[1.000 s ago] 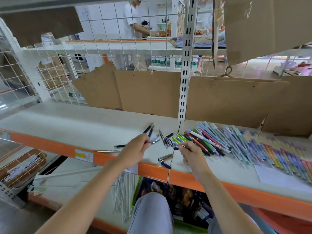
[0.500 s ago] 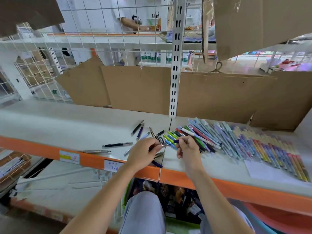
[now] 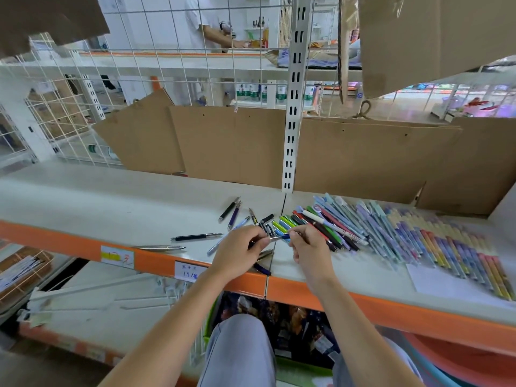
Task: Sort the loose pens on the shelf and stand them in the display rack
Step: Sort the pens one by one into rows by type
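Observation:
My left hand [image 3: 240,254] grips a dark pen [image 3: 265,241] with a silver tip, pointed right. My right hand [image 3: 308,245] pinches a blue pen piece [image 3: 288,235] just opposite that tip, the two nearly touching. Both hands hover over the white shelf [image 3: 111,202] near its orange front edge. Loose dark pens [image 3: 231,210] lie scattered left of the hands. A black pen [image 3: 195,236] and a silver pen [image 3: 159,248] lie farther left. A long row of coloured pens [image 3: 391,233] lies fanned out to the right. No display rack is visible.
Cardboard sheets [image 3: 229,143] stand along the back of the shelf, with a slotted white upright [image 3: 293,107] in the middle. A white paper sheet [image 3: 446,283] lies at the right front. Price labels [image 3: 187,270] sit on the orange edge. Another person [image 3: 206,23] stands beyond the wire grid.
My left hand moved right and closed in on my right hand, bringing its pen tip up to the blue piece. The view shifted a little leftward.

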